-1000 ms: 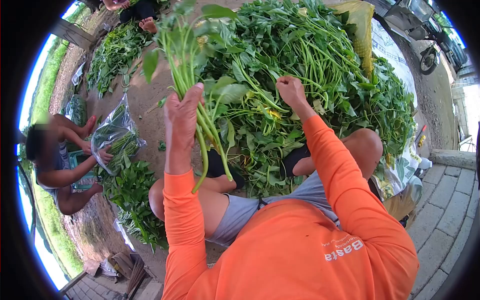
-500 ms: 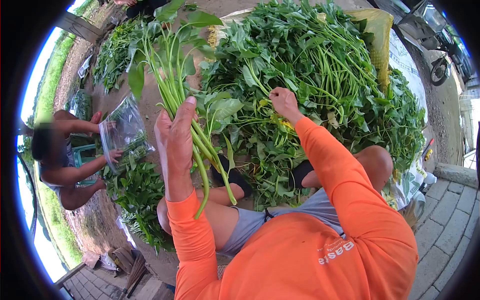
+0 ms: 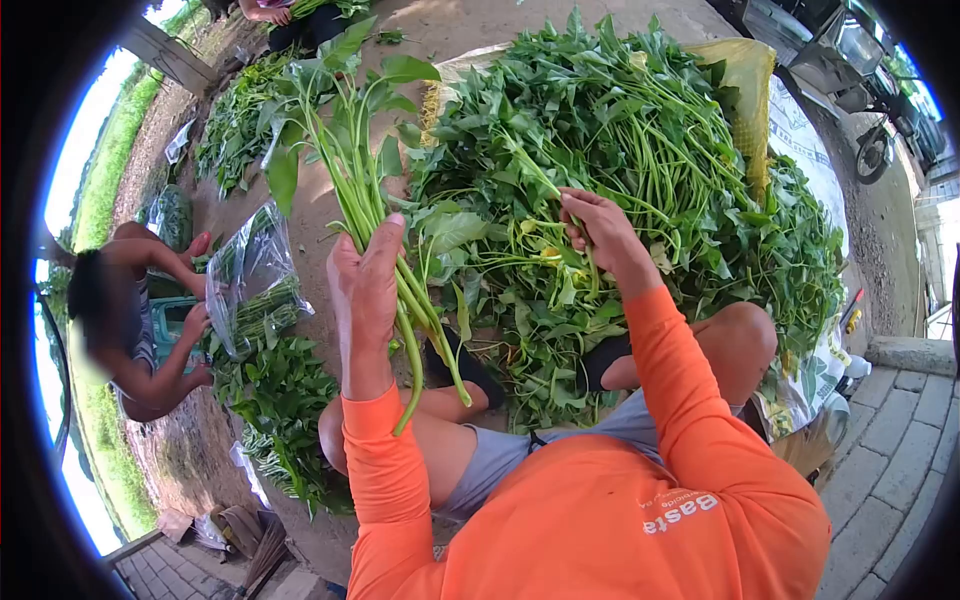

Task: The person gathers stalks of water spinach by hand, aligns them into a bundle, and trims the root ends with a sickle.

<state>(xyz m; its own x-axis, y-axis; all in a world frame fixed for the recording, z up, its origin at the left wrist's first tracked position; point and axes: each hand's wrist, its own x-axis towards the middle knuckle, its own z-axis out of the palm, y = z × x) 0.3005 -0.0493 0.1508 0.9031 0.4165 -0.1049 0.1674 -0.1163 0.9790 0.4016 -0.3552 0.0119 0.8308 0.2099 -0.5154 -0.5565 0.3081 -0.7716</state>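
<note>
My left hand (image 3: 368, 290) is closed around a bunch of water spinach (image 3: 352, 180), its leaves upward and its thick cut stems hanging below the fist. To the right, my right hand (image 3: 610, 238) pinches a single green stem (image 3: 535, 168) over the near side of a large heap of water spinach (image 3: 610, 110). Leaves of the heap lie behind and below that hand, and some yellowed leaves (image 3: 550, 258) show beside its fingers.
At left a person (image 3: 150, 320) handles a clear plastic bag (image 3: 255, 285) with greens inside. Leafy bundles (image 3: 275, 385) lie near it, and another pile (image 3: 240, 115) lies farther back. A yellow mesh sack (image 3: 750, 110) and a white sack (image 3: 810, 170) edge the heap. Another person (image 3: 300, 20) sits beyond.
My right hand has moved slightly right and toward me, with a stem now showing in its fingers. My left hand has shifted a little right with the bunch. The person at left has leaned over the bag.
</note>
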